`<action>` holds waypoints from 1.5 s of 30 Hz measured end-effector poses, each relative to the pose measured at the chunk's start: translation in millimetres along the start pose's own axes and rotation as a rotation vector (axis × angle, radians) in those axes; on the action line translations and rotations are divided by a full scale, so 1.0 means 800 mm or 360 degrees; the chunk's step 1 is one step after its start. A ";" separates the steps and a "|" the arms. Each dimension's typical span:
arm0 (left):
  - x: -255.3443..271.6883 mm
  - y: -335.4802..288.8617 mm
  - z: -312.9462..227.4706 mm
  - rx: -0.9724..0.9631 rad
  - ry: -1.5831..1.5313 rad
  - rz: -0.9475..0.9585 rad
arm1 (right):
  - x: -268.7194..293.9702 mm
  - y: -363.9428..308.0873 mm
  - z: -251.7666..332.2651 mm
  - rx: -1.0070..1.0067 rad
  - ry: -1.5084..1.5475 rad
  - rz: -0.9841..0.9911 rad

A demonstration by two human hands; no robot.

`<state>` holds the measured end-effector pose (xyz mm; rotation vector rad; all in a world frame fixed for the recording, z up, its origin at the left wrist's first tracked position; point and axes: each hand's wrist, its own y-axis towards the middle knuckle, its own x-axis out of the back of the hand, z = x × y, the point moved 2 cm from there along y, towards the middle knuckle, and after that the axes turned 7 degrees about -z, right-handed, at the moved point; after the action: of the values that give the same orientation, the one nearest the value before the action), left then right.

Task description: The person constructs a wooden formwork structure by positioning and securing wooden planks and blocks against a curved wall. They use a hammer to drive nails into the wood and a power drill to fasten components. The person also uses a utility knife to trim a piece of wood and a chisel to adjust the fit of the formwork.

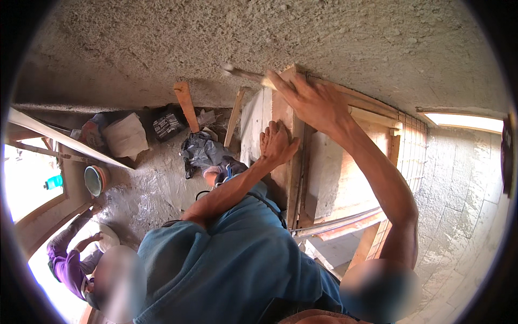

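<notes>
My left hand (pixel 278 144) presses on the face of an upright wooden board (pixel 281 110), thumb spread, fingers slightly bent; nothing shows in its grip. Higher and to the right, my right hand (pixel 315 102) is closed round a thin stick-like tool (pixel 245 73). Motion smears this tool, which points left along the rough wall and has a pale rounded end; its exact kind cannot be made out. Below the right forearm, wooden framing (pixel 372 116) adjoins the board.
Rough plaster wall (pixel 259 32) spans the far side. Wire mesh (pixel 413 151) stands to the right. Loose planks (pixel 186 105), a black plastic bag (pixel 202 154), a paper sack (pixel 125 136) and a bucket (pixel 94 181) are at left. A person in purple (pixel 73 270) sits lower left.
</notes>
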<state>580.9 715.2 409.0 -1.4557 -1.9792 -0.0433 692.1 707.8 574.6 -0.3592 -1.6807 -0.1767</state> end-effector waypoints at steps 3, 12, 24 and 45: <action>-0.005 0.002 0.005 -0.0003 -0.0033 -0.0066 | -0.029 -0.005 -0.008 -0.0021 -0.0299 0.0088; -0.011 0.003 0.012 0.0011 0.0011 -0.0076 | 0.037 0.006 0.020 0.0044 -0.0055 0.0170; -0.002 0.003 0.005 0.0047 -0.0027 0.0019 | 0.041 0.008 0.028 -0.0153 0.0004 0.0226; -0.028 0.009 0.016 0.0021 -0.0075 -0.0046 | 0.035 -0.095 0.036 -0.1055 0.0611 -0.0129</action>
<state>584.6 703.9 384.8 -1.4315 -2.0349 -0.0086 637.1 649.7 604.8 -0.6998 -1.2203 -0.8208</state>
